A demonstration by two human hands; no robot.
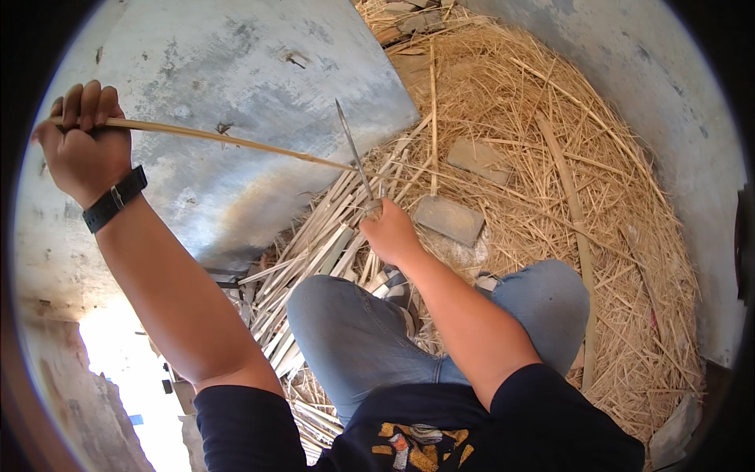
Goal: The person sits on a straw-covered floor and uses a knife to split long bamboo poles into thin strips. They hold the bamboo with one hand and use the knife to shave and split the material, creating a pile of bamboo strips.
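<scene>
Straw-strewn floor (621, 271); left fingers (91, 99) clenched round strip (212, 137), right fingers (377, 226) round knife (352, 145); dark shirt (550, 425), orange-white print (425, 450).

Left grip (88, 149) holding thin strip (228, 140), right grip (391, 234) holding knife (354, 149), scattered straw (511, 102)

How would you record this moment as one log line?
left hand: gripping bamboo strip | right hand: gripping knife | bamboo strip: reaching knife, contact unclear | nearby: two bricks, straw-coloured shavings
</scene>
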